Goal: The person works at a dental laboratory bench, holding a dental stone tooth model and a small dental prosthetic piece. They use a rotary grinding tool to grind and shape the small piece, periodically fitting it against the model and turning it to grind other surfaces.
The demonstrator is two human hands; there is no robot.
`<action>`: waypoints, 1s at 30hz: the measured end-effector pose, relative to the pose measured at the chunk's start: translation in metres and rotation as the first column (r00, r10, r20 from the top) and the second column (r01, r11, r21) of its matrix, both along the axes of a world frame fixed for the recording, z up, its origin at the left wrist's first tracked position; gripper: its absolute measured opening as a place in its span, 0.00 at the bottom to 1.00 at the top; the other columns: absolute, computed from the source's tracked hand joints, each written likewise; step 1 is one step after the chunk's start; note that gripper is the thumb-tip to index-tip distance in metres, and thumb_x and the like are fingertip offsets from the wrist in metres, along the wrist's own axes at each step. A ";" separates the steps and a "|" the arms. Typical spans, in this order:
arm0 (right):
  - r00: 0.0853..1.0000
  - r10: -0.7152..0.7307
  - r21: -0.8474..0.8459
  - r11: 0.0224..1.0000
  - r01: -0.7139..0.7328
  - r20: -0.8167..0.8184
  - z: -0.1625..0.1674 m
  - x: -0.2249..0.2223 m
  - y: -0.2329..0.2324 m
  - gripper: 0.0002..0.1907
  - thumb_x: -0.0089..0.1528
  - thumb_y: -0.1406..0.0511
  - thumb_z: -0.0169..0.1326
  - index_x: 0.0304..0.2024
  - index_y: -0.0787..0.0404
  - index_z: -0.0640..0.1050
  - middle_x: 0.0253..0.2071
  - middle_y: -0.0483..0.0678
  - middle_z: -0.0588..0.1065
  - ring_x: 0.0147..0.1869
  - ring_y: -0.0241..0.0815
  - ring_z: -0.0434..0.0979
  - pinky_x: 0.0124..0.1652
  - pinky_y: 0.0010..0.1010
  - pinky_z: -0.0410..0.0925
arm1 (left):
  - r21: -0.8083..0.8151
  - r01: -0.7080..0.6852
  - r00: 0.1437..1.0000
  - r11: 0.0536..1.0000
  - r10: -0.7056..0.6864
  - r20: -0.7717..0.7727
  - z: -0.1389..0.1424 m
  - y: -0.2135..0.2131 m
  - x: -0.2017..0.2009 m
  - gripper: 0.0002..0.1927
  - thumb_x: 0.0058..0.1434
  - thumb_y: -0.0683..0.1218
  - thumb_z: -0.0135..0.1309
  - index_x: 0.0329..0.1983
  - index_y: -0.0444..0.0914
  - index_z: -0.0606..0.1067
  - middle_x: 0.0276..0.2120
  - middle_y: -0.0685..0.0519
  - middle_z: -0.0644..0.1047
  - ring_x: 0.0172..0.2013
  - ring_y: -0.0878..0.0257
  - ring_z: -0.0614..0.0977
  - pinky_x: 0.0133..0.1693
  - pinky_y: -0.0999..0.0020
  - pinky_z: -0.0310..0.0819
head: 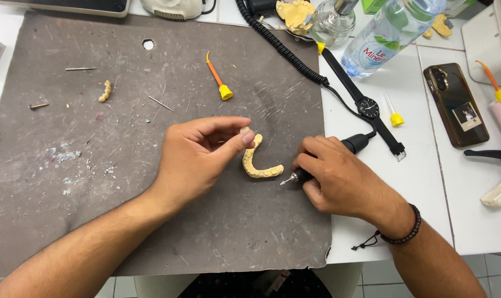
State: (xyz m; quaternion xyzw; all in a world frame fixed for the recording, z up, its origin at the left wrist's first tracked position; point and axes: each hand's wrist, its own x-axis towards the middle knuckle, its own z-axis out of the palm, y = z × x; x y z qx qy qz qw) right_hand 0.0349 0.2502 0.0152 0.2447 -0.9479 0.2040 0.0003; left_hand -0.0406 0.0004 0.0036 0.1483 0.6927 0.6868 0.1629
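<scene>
My left hand [201, 152] pinches one end of a yellow, horseshoe-shaped plaster dental arch [257, 164] between thumb and fingers, just above the dark grey work mat [96, 182]. My right hand [336, 179] grips a black rotary handpiece [354, 144]; its metal bur tip [285, 181] sits a little to the right of the arch's tooth row, apart from it. A black coiled cable [278, 44] runs from the handpiece up to the back of the bench.
On the mat lie a small plaster fragment [105, 91], loose burs [80, 69] and an orange mixing tip [217, 79]. On the white bench to the right are a wristwatch [368, 107], phone [456, 104], water bottle [385, 34], glass burner [333, 22] and another plaster cast [295, 14].
</scene>
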 end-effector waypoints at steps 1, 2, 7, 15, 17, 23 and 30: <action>1.000 0.010 -0.028 1.000 -0.010 0.009 0.001 0.000 0.000 0.15 0.45 0.75 0.55 0.35 0.63 0.77 0.38 0.50 0.71 0.43 0.48 0.72 0.45 0.38 0.67 | -0.009 0.012 0.995 1.000 -0.013 -0.101 -0.001 0.000 0.000 0.14 0.64 0.41 0.60 0.52 0.32 0.80 0.41 0.49 0.86 0.43 0.65 0.88 0.47 0.71 0.84; 1.000 0.019 -0.057 0.998 -0.017 0.022 0.003 0.001 0.000 0.16 0.44 0.75 0.53 0.35 0.62 0.77 0.39 0.51 0.71 0.43 0.49 0.72 0.45 0.37 0.68 | -0.020 0.025 0.980 0.999 -0.028 -0.196 -0.002 0.000 0.000 0.15 0.65 0.41 0.60 0.54 0.33 0.79 0.42 0.50 0.86 0.44 0.65 0.88 0.48 0.71 0.84; 0.992 0.068 -0.082 0.995 -0.060 0.106 0.007 -0.003 0.001 0.18 0.43 0.76 0.53 0.37 0.61 0.76 0.36 0.49 0.70 0.43 0.49 0.72 0.46 0.40 0.67 | -0.183 0.073 0.762 0.980 -0.173 -0.624 -0.007 0.000 0.002 0.11 0.64 0.40 0.63 0.50 0.37 0.80 0.43 0.50 0.84 0.44 0.61 0.87 0.44 0.69 0.82; 0.998 0.045 -0.145 0.988 -0.049 -0.035 0.005 -0.002 0.005 0.17 0.43 0.76 0.53 0.35 0.61 0.75 0.36 0.47 0.73 0.43 0.47 0.74 0.49 0.39 0.66 | -0.380 0.096 0.525 0.920 -0.371 -0.766 -0.013 -0.001 0.017 0.09 0.59 0.42 0.66 0.43 0.41 0.81 0.37 0.60 0.80 0.45 0.65 0.80 0.57 0.53 0.64; 0.995 0.011 -0.161 0.987 -0.027 -0.103 0.002 0.000 0.004 0.18 0.43 0.77 0.52 0.36 0.61 0.76 0.37 0.47 0.75 0.45 0.46 0.75 0.50 0.38 0.66 | -0.415 0.073 0.502 0.907 -0.393 -0.770 -0.015 -0.001 0.016 0.08 0.57 0.43 0.67 0.40 0.42 0.81 0.36 0.62 0.80 0.45 0.66 0.80 0.58 0.47 0.60; 0.980 0.010 -0.212 0.976 -0.053 -0.201 -0.004 0.004 -0.002 0.17 0.45 0.77 0.57 0.37 0.61 0.78 0.39 0.48 0.76 0.45 0.46 0.75 0.47 0.37 0.67 | -0.458 0.059 0.527 0.887 -0.417 -0.741 -0.017 -0.001 0.016 0.07 0.57 0.44 0.67 0.38 0.43 0.81 0.35 0.63 0.80 0.46 0.67 0.80 0.60 0.45 0.58; 0.977 -0.007 -0.235 0.971 -0.044 -0.213 -0.006 0.005 -0.005 0.14 0.49 0.76 0.60 0.36 0.60 0.78 0.38 0.47 0.76 0.43 0.44 0.76 0.45 0.36 0.67 | -0.456 0.091 0.542 0.885 -0.429 -0.723 -0.016 -0.003 0.015 0.07 0.58 0.45 0.67 0.38 0.43 0.81 0.38 0.63 0.80 0.47 0.67 0.79 0.58 0.48 0.59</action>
